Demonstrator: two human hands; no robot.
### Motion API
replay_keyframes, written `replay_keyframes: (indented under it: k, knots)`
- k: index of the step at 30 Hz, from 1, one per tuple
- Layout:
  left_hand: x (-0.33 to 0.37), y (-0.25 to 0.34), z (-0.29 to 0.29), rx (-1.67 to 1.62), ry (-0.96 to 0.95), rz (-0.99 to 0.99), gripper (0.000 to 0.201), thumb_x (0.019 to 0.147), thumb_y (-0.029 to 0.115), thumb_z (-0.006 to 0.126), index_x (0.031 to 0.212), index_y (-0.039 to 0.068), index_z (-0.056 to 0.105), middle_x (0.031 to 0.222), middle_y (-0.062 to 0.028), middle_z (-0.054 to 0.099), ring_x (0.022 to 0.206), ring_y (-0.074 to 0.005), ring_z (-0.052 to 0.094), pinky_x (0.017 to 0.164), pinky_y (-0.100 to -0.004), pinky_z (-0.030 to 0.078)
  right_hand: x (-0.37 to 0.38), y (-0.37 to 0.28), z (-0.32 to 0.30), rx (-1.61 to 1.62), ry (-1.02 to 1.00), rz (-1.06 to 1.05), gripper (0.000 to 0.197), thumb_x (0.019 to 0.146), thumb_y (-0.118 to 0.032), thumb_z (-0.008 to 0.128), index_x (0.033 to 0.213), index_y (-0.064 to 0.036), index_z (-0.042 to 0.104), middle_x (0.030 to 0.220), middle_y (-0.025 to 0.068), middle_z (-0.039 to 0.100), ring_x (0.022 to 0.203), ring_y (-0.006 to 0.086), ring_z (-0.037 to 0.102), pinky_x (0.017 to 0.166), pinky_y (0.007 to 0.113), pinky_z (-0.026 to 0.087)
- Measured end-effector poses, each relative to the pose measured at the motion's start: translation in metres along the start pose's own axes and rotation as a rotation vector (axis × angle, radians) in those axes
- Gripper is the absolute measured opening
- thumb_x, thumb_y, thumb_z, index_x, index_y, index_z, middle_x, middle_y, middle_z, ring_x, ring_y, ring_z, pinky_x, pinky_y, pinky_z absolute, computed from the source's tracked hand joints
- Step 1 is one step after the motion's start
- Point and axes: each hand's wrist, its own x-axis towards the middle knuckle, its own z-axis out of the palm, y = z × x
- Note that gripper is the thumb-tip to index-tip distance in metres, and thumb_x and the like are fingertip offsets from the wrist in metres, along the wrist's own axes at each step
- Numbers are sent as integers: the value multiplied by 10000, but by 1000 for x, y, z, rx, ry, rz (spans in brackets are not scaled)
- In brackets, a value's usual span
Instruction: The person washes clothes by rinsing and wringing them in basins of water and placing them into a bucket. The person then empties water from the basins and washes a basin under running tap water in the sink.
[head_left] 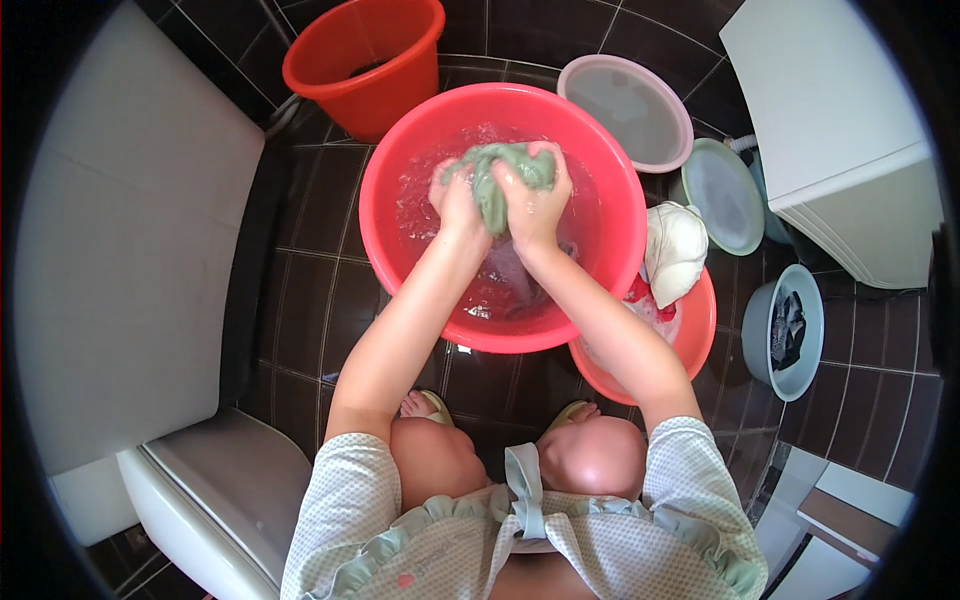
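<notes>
Fingers (439, 182) of the left hand (461, 208) are bent and pressed into a wet, pale green cloth (490, 200), and those of the right hand (537, 203) are closed around its other side. Thus the 2 hands hold the cloth together, bunched between them, a little above the centre of the frame. Its lower end hangs between the 2 wrists. Both hands are over a large, round, pinkish-red plastic basin (393, 160), which contains water. Below the hands, a greyish-purple cloth (512, 272) lies in this water; its exact shape I cannot tell.

At the upper left of the frame stands a tall orange-red plastic tub (400, 95), near the basin. At the upper right is an oval, pale pink basin (683, 150), and just below it a pale green basin (688, 190). Right of the centre, a smaller, round, orange-red basin (706, 325) is partly covered by the right forearm and by the large basin; a cream-white cloth (675, 250) lies over its upper edge. Farther to the right, a light blue plastic basin (757, 335) holds a dark cloth (788, 328). Dark brown tiles cover the floor (310, 290), and at the lower middle 2 bent knees (593, 455) are visible.
</notes>
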Motion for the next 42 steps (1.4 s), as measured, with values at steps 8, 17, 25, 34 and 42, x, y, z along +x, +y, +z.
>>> replay_keyframes:
  k: [8,17,25,34,42]
  knots:
    - [-26,19,39,875,66,827,184,607,-119,469,714,25,428,696,-60,519,668,-105,496,603,-223,414,8,19,6,831,451,898,209,743,-136,548,914,-39,478,831,63,519,750,163,528,656,302,451]
    - [5,6,-12,117,196,59,217,710,-2,447,920,53,436,865,-115,503,767,-201,521,674,-340,461,-14,-8,5,-124,29,116,727,582,-222,747,1165,-51,347,1205,185,231,1102,298,311,905,416,312]
    - [-40,13,50,752,126,817,182,632,-83,506,784,-1,564,867,-112,569,795,-187,552,736,-300,447,1,-2,-2,227,136,290,467,596,-103,716,994,-36,480,978,119,519,876,225,533,759,333,435]
    - [-72,28,58,1217,-446,1404,208,481,-99,568,608,65,585,668,-74,578,693,-232,596,624,-323,484,7,2,-29,1254,-165,947,182,767,-245,457,715,-83,524,735,43,554,677,158,541,647,276,448]
    - [-98,26,59,1374,-1040,1668,172,378,175,519,541,121,531,624,8,494,682,-207,538,527,-291,478,-1,-5,-53,715,-317,1388,251,807,-324,485,704,-104,550,711,17,567,665,147,531,645,283,443]
